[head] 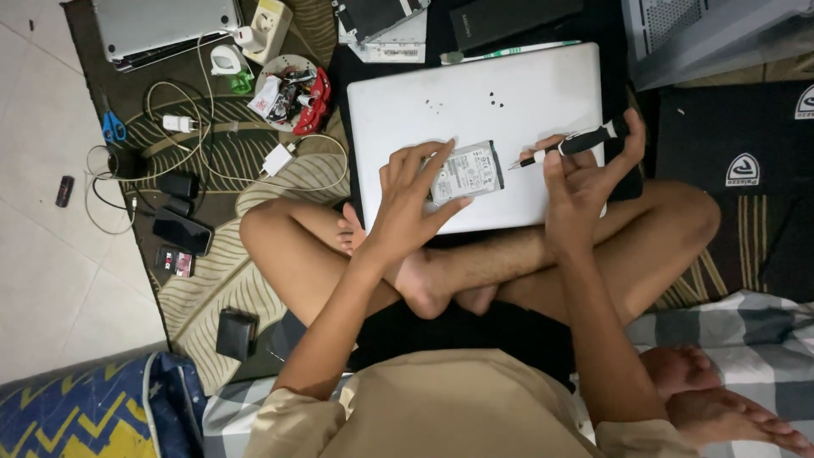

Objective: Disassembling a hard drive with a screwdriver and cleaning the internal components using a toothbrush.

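Far left, blue scissors (113, 128) on the mat edge; a round dish (288, 92) holds red-handled tools and scraps (too jumbled to sort); left hand (413, 203) spread, fingertips pressing a hard drive (465, 170) on the closed white laptop (475, 102); bare lid around the drive; right hand (585, 182) gripping a black screwdriver (570, 146), tip beside the drive's right edge.

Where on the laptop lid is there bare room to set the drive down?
The laptop lid is bare above the hard drive, apart from tiny screws, and along its left edge. The left hand and the right hand with the screwdriver crowd the lower half.
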